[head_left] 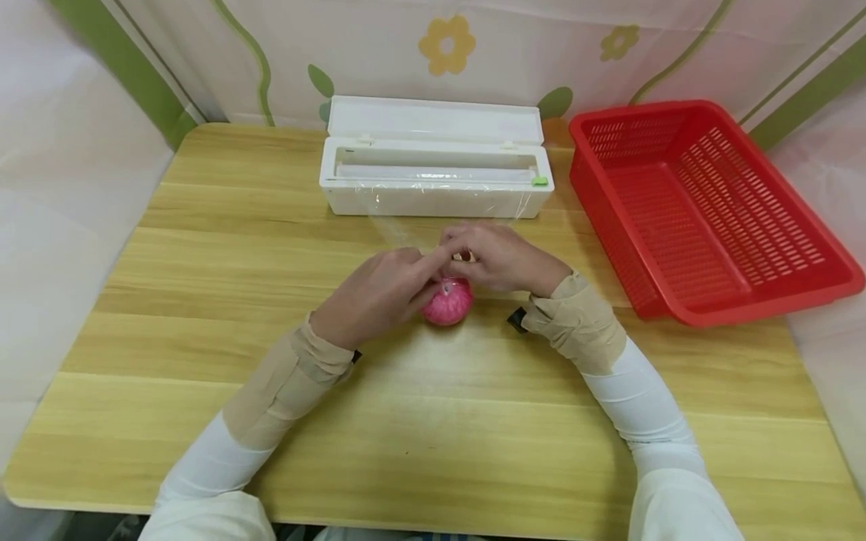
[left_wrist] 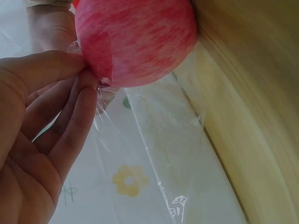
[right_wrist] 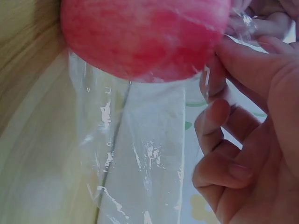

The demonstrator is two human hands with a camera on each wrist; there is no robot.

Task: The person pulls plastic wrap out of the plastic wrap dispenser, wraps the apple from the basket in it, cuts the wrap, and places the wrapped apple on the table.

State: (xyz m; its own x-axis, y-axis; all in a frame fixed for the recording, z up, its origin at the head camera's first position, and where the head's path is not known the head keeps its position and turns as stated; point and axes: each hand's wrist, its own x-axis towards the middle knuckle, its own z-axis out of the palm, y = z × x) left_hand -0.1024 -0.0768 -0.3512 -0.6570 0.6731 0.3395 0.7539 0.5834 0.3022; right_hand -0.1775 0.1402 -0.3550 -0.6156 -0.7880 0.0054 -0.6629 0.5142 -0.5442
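Note:
A pink-red apple (head_left: 448, 304) sits on the table between the two hands. Clear plastic wrap (right_wrist: 105, 135) stretches to it from a white dispenser box (head_left: 433, 203) behind, whose lid stands up and whose roll shows inside. My left hand (head_left: 379, 289) pinches the film between thumb and fingers at the top of the apple (left_wrist: 135, 37). From the other side, my right hand (head_left: 504, 259) pinches film there too, its thumb and forefinger close against the fruit. In the head view the hands meet above the apple and cover its upper part.
To the right stands a red plastic basket (head_left: 717, 300) with slotted sides. A green slider (head_left: 539, 181) is at the right end of the dispenser's front edge. The wooden table (head_left: 433, 443) backs onto a flower-printed curtain (head_left: 379, 45).

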